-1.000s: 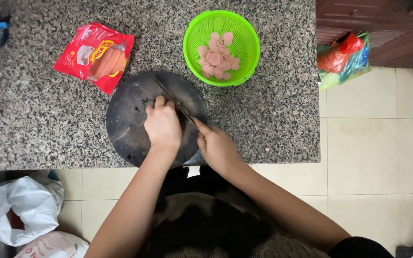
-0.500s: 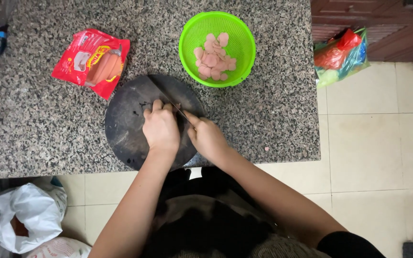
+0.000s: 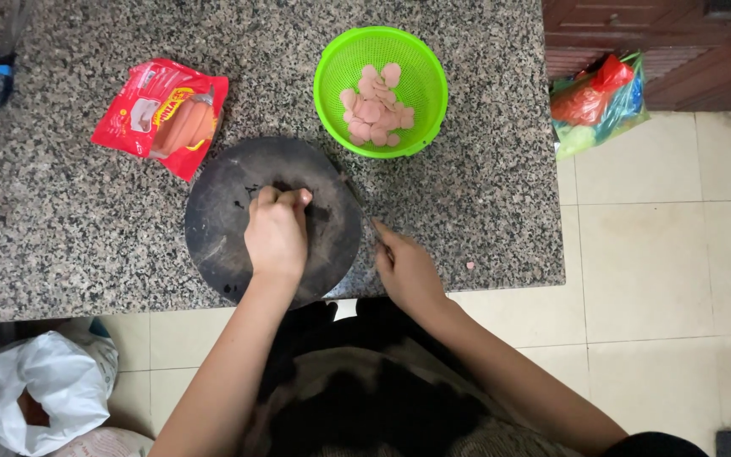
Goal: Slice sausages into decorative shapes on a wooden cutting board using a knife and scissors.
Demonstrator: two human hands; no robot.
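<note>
On the speckled bench, the round dark board at centre looks nearly bare, the green basket above holds many slices, the left hand grip is curled on the board, and the right hand grip pinches a knife, so slicing appears largely done.

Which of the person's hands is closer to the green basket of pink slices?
The right hand. It sits on the counter just below the green basket, while the left hand rests on the round dark board, farther to the basket's lower left.
</note>
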